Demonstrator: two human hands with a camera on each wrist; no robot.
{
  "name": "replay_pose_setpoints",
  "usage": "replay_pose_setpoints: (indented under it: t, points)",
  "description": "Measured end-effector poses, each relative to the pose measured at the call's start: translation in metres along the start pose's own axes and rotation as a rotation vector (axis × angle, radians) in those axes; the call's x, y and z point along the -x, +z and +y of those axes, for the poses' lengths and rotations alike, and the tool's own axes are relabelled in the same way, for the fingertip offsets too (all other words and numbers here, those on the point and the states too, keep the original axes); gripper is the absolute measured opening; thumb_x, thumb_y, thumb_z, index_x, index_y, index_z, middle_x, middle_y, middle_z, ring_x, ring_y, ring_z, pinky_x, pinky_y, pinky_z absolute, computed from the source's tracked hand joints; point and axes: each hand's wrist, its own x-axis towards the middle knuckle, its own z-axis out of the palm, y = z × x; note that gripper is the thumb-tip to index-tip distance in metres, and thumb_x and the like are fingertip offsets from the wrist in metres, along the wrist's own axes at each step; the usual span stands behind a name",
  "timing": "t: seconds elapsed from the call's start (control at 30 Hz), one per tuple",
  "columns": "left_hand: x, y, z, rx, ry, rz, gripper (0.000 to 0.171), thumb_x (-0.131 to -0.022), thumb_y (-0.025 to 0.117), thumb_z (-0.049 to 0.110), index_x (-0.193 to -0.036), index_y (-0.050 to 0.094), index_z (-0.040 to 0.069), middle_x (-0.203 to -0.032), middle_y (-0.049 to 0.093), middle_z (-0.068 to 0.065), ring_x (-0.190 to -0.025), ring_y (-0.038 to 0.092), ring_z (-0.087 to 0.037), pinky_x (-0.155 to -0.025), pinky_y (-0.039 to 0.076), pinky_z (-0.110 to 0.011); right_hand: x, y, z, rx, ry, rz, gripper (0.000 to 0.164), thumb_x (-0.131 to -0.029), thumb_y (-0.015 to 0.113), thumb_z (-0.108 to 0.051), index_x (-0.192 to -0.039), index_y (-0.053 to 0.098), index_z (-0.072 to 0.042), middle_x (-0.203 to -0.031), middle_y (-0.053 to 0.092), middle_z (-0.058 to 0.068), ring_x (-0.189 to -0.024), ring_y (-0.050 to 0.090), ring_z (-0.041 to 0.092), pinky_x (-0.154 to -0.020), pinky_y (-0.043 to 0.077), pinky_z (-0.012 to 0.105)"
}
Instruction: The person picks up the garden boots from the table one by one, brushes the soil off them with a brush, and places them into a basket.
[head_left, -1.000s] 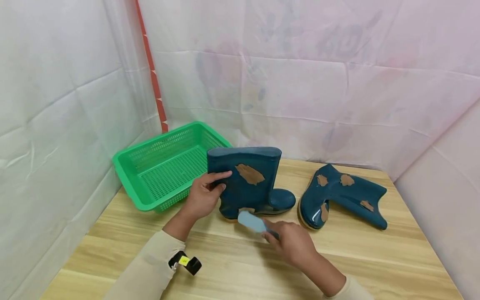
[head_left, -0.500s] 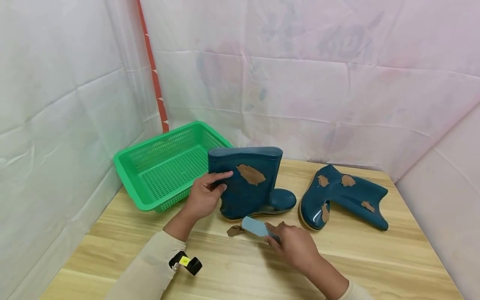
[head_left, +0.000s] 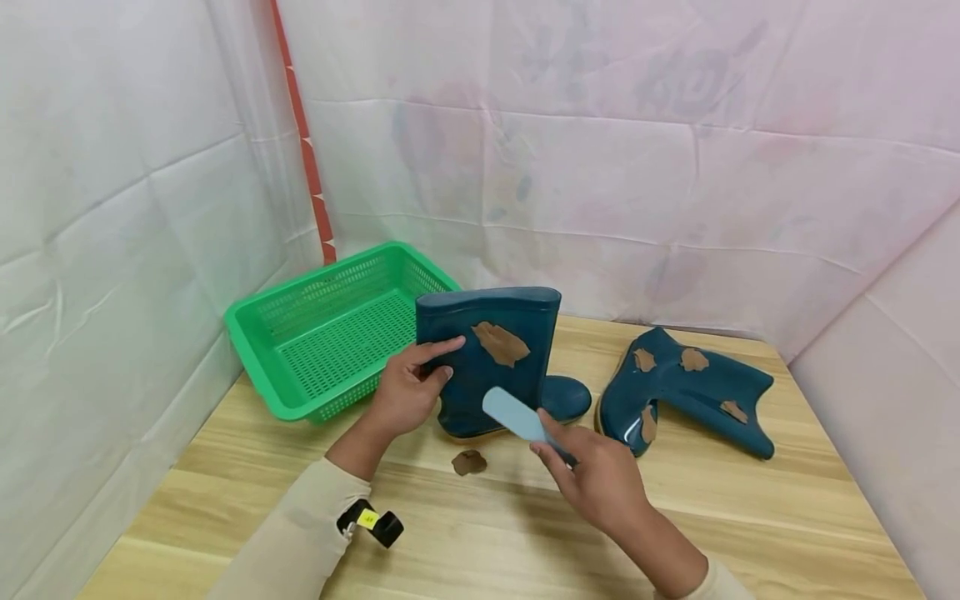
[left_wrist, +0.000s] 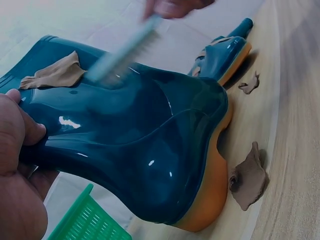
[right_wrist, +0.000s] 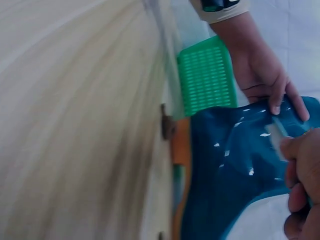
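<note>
A dark blue rubber boot (head_left: 480,383) with a tan sole stands upright on the table. My left hand (head_left: 408,392) grips the back of its shaft, fingers and thumb on the near side in the head view. A brown mud-like patch (head_left: 502,344) sticks to the upper shaft. My right hand (head_left: 596,475) holds a light blue brush (head_left: 513,414) by the handle, its back facing the head camera. Bristles show, blurred, in the left wrist view, where the brush (left_wrist: 122,52) is close to the patch. A loose brown piece (head_left: 469,462) lies in front of the heel.
A second blue boot (head_left: 690,383) lies on its side at the right, with several brown patches. Behind my left hand stands a green perforated basket (head_left: 262,383). In the left wrist view a smaller brown scrap (left_wrist: 249,84) lies on the table. White cloth walls surround it.
The brush has swept down off the boot's lower part, and the brown patch there has dropped onto the table. Brush and right hand have since risen towards the shaft. The left hand stays put.
</note>
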Motion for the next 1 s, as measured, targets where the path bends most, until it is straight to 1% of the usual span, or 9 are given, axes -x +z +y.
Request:
replay_pose_setpoints:
  t: [0.1, 0.2, 0.37, 0.43, 0.5, 0.67, 0.77, 0.9, 1.0]
  points:
    - [0.000, 0.000, 0.000, 0.007, 0.010, -0.003, 0.042, -0.099, 0.060, -0.007, -0.137, 0.068, 0.010, -0.096, 0.055, -0.012, -0.046, 0.027, -0.014, -0.049, 0.033, -0.029, -0.011, -0.005, -0.001, -0.006, -0.072, 0.148, 0.048, -0.089, 0.082, -0.019, -0.132, 0.070, -0.003, -0.075, 0.070, 0.001, -0.051, 0.044, -0.002, -0.043, 0.028, 0.014]
    - [0.001, 0.000, 0.000, 0.005, 0.028, 0.001, 0.041, -0.098, 0.060, -0.008, -0.136, 0.069, 0.008, -0.077, 0.041, -0.009, -0.045, 0.027, -0.015, -0.050, 0.032, -0.029, -0.019, -0.006, 0.000, 0.023, -0.057, 0.189, 0.051, -0.088, 0.083, -0.017, -0.134, 0.068, -0.002, -0.071, 0.067, 0.002, -0.048, 0.051, 0.002, -0.042, 0.029, 0.017]
    - [0.002, 0.001, -0.001, 0.016, 0.028, 0.008, 0.039, -0.098, 0.061, -0.008, -0.133, 0.070, 0.007, -0.075, 0.042, -0.008, -0.046, 0.028, -0.015, -0.051, 0.033, -0.029, -0.017, 0.002, 0.001, 0.086, 0.063, 0.004, 0.047, -0.090, 0.081, -0.022, -0.133, 0.070, -0.008, -0.059, 0.049, -0.011, -0.046, 0.034, -0.002, -0.041, 0.026, 0.020]
    - [0.002, 0.002, -0.001, 0.022, 0.017, 0.010, 0.039, -0.098, 0.062, -0.008, -0.132, 0.071, 0.007, -0.079, 0.048, -0.008, -0.046, 0.028, -0.014, -0.051, 0.033, -0.029, -0.013, 0.003, 0.001, 0.074, 0.078, -0.035, 0.045, -0.092, 0.080, -0.023, -0.132, 0.071, -0.008, -0.059, 0.044, -0.015, -0.047, 0.029, -0.004, -0.041, 0.026, 0.020]
    - [0.001, 0.002, 0.000, 0.023, 0.011, 0.014, 0.039, -0.098, 0.061, -0.008, -0.132, 0.071, 0.008, -0.077, 0.048, -0.008, -0.046, 0.028, -0.014, -0.052, 0.033, -0.029, -0.012, 0.001, 0.000, 0.041, 0.055, -0.001, 0.045, -0.090, 0.081, -0.021, -0.132, 0.071, -0.006, -0.060, 0.047, -0.014, -0.048, 0.029, -0.006, -0.042, 0.026, 0.019]
    - [0.002, 0.000, 0.003, 0.009, 0.016, 0.032, 0.039, -0.098, 0.061, -0.009, -0.132, 0.071, 0.007, -0.069, 0.041, -0.008, -0.045, 0.027, -0.015, -0.051, 0.032, -0.029, -0.022, -0.004, 0.000, 0.013, -0.034, 0.184, 0.053, -0.086, 0.083, -0.013, -0.135, 0.068, -0.002, -0.068, 0.064, -0.001, -0.046, 0.044, -0.001, -0.041, 0.026, 0.019]
    - [0.003, 0.000, 0.003, 0.012, 0.012, 0.024, 0.040, -0.097, 0.060, -0.010, -0.132, 0.071, 0.007, -0.070, 0.043, -0.010, -0.045, 0.027, -0.015, -0.052, 0.033, -0.029, -0.022, 0.000, 0.002, 0.044, 0.012, 0.139, 0.052, -0.088, 0.083, -0.016, -0.135, 0.067, -0.003, -0.068, 0.064, -0.001, -0.045, 0.043, 0.001, -0.041, 0.027, 0.020]
    - [0.003, 0.001, 0.002, 0.019, 0.005, 0.004, 0.040, -0.098, 0.061, -0.009, -0.133, 0.070, 0.008, -0.095, 0.060, -0.014, -0.048, 0.027, -0.015, -0.055, 0.035, -0.030, -0.015, 0.004, 0.002, 0.067, 0.077, 0.002, 0.047, -0.090, 0.081, -0.022, -0.134, 0.070, -0.007, -0.061, 0.051, -0.011, -0.047, 0.029, -0.004, -0.041, 0.025, 0.020]
    - [0.002, 0.000, 0.003, 0.009, 0.010, 0.011, 0.039, -0.098, 0.061, -0.009, -0.132, 0.071, 0.008, -0.093, 0.060, -0.014, -0.048, 0.028, -0.015, -0.056, 0.035, -0.030, -0.016, 0.002, 0.000, 0.016, 0.021, 0.064, 0.047, -0.090, 0.081, -0.020, -0.134, 0.069, -0.005, -0.063, 0.055, -0.009, -0.048, 0.028, -0.005, -0.042, 0.026, 0.019]
